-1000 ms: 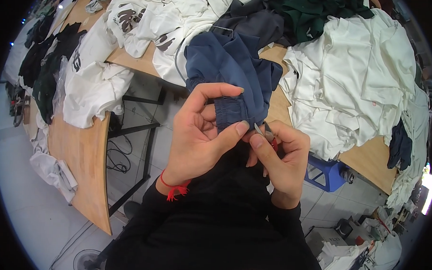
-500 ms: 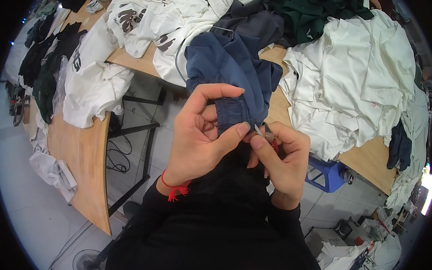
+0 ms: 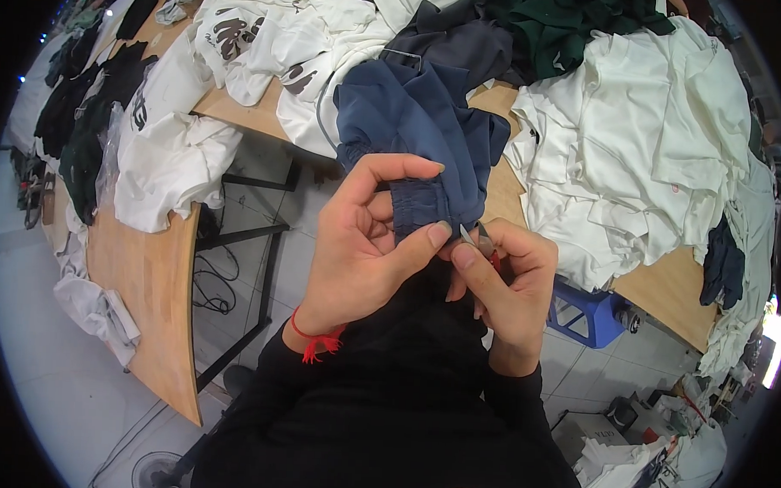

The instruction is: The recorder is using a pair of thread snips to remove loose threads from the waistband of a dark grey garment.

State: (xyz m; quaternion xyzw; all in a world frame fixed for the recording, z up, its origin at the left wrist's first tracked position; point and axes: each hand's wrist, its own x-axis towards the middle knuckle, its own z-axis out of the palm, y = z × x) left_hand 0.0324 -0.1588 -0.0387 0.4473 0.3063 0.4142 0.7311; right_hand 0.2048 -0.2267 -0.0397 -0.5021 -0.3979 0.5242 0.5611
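A navy blue garment (image 3: 416,116) hangs from the table edge toward me, its gathered elastic band (image 3: 418,206) nearest me. My left hand (image 3: 370,217) is closed on that band, thumb in front and the other fingers curled behind and over it. In my right hand (image 3: 510,278) is a pair of thread snips (image 3: 485,240), with pointed metal blades and a bit of red handle showing between the fingers. The blade tips are parted and sit at the band's right edge, close to my left thumb. Most of the handle is hidden by my right hand.
White garments (image 3: 626,140) are heaped on the right table, with dark green cloth (image 3: 561,35) behind. More white shirts (image 3: 277,42) lie at the far left. A wooden table (image 3: 140,278) stands on my left, a blue stool (image 3: 587,315) under the right table. A fan (image 3: 154,472) is at lower left.
My hands keep almost the same pose; the right one has shifted very slightly left with the snips. At the far top left, a dark cloth has moved.
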